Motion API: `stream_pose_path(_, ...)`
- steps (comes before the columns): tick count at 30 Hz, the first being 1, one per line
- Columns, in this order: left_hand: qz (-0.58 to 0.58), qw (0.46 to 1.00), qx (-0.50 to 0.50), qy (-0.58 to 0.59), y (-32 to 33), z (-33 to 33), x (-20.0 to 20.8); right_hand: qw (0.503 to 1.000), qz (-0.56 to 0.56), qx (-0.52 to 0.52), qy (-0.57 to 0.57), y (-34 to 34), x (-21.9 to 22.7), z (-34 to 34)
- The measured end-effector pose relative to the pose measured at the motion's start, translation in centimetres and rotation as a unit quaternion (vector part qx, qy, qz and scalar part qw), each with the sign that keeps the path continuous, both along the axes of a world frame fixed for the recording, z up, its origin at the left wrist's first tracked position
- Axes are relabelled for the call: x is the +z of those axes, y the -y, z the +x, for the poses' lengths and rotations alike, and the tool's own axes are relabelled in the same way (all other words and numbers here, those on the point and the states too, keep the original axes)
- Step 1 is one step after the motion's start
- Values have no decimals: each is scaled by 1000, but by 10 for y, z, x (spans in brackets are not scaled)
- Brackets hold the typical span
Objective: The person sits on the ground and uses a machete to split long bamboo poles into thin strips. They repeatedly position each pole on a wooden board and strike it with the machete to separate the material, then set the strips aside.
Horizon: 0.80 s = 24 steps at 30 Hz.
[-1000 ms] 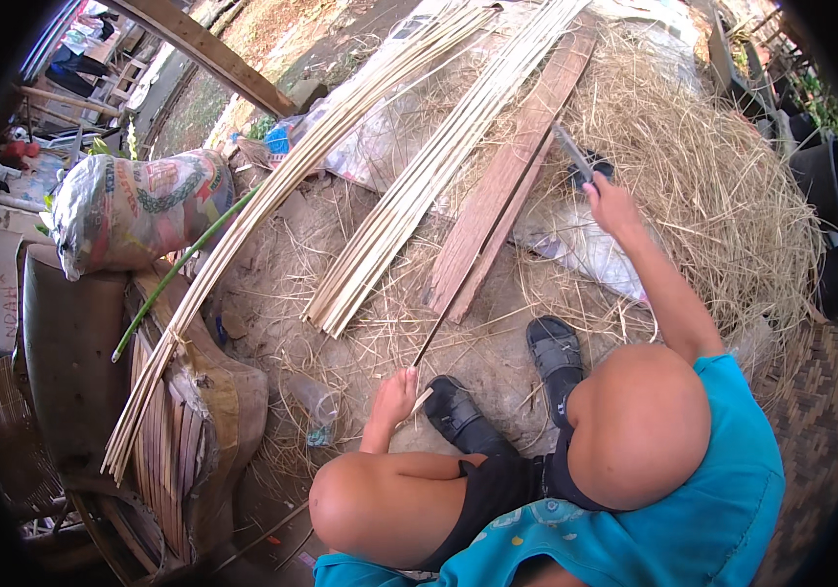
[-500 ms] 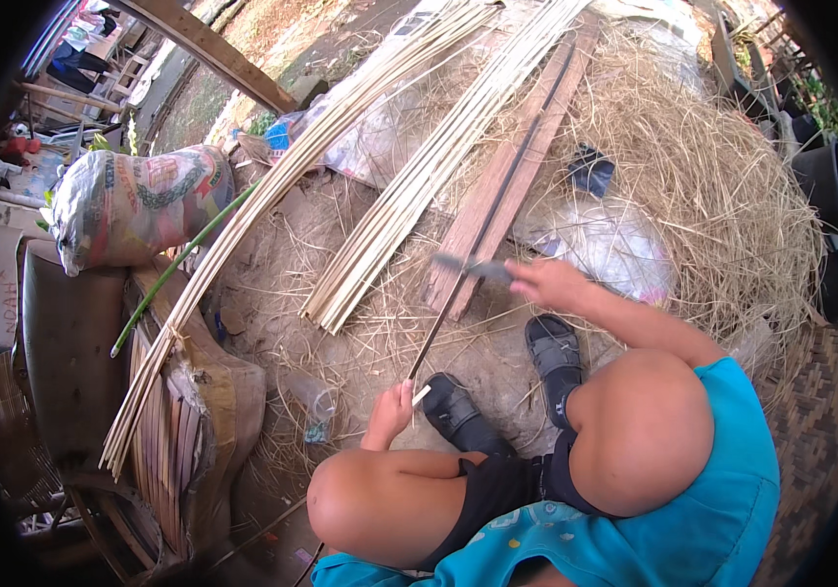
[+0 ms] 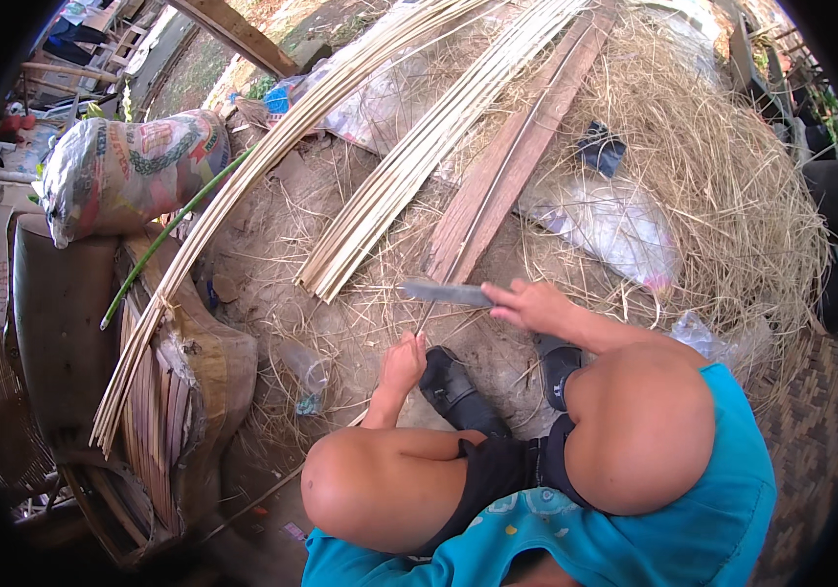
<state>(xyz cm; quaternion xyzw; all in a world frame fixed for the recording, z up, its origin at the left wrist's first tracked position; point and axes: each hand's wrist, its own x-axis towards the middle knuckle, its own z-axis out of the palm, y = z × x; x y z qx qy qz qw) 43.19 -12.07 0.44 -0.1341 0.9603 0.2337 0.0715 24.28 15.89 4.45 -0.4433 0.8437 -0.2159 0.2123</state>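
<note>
Drawn toward us over the last half second, the grey metal knife [image 3: 446, 293] has gone from above the flat reddish-brown wooden plank [image 3: 460, 230] to its near end, our right hand [image 3: 531, 307] curled around the handle. Our left hand [image 3: 403, 362] pinches the thin brown strip [image 3: 508, 164], which runs up along the plank. We have shavings-strewn earthen ground [image 3: 292, 235] before us, a pale split-strip bundle [image 3: 425, 161] bordering the plank's left and a straw-coloured shavings heap [image 3: 742, 196] its right.

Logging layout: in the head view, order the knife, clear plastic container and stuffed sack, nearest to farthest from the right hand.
1. Knife: held in the right hand.
2. Clear plastic container: on the ground, to the left.
3. Stuffed sack: far upper left.
</note>
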Motion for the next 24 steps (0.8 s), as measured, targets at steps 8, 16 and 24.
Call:
stream_pose_path(8, -6, 997, 18, 75, 32, 26, 20, 899, 61, -413, -131, -108, -7, -253)
stream_pose_path(16, 144, 977, 85, 134, 43, 58, 21, 980, -5, -190, -65, -27, -37, -76)
stream_pose_path(24, 195, 967, 115, 116, 39, -14, 17, 959, -49, -272, -65, -35, -37, -126)
